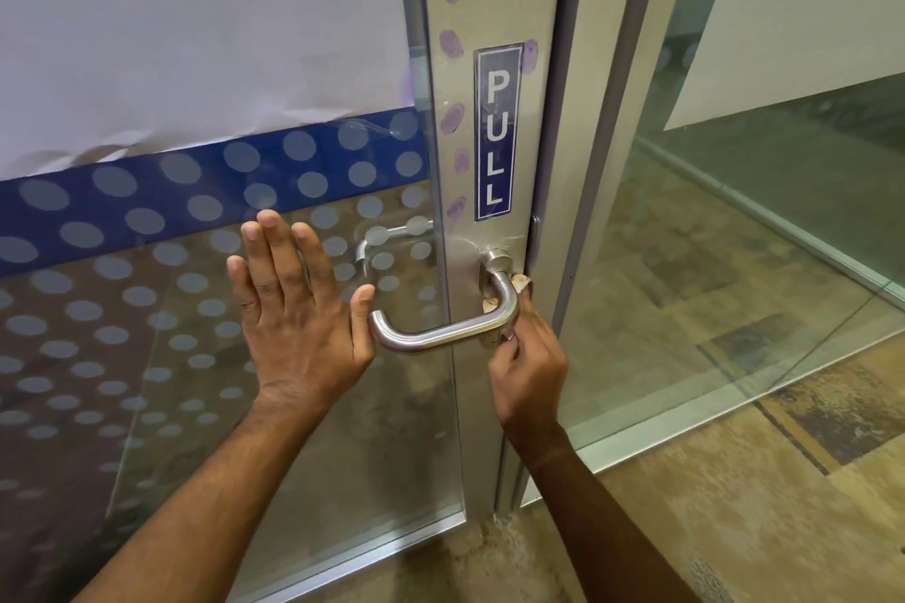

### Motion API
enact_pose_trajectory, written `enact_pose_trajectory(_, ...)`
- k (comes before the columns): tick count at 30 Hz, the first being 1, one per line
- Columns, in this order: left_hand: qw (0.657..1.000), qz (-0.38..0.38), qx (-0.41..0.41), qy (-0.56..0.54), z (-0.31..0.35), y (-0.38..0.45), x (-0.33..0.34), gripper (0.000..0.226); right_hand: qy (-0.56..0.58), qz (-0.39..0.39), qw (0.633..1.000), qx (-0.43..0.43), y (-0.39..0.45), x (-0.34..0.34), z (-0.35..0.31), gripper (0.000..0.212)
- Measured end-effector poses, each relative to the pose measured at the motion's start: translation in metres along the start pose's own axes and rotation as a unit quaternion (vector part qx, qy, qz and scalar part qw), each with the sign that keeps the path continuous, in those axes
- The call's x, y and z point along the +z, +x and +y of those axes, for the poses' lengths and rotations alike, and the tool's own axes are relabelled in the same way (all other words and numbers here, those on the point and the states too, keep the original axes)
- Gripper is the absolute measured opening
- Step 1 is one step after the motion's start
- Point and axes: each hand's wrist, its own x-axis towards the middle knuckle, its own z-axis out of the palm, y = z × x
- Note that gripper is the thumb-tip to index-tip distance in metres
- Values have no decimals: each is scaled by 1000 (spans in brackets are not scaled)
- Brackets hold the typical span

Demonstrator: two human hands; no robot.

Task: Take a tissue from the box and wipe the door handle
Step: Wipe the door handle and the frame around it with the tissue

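Mid-wipe: my right hand (526, 357) pinched the tissue (494, 306) vs. the door handle (440, 333) bend; left hand (294, 309) flat, fingers straight. Next, prob. slide along the bar.

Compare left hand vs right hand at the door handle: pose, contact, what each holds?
The left hand is spread flat with straight fingers against the glass door; the right hand is curled. The left hand holds nothing, only its thumb near the door handle; the right hand pinches a tissue against the handle's bend. The left hand sits beside the handle's free end, the right hand by its mount. Both are bare.
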Motion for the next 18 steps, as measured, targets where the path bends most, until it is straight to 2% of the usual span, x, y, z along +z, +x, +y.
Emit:
enact_pose_trajectory(4,1000,0,-4,-5,1,1,-2,101,46,60,996,46,19,-10,-2,37)
enact_pose_trajectory(8,1000,-5,-3,-4,0,1,-3,101,71,86,993,42,32,-15,-9,12)
enact_pose_trajectory(10,1000,-4,-3,-1,0,0,-2,100,66,99,992,37,38,-16,-10,8)
enact_pose_trajectory(14,1000,-6,-3,1,0,1,-1,101,40,108,993,6,41,-13,-8,11)
enact_pose_trajectory(18,1000,-6,-3,1,-1,1,-1,101,0,51,997,-57,27,-12,-9,24)
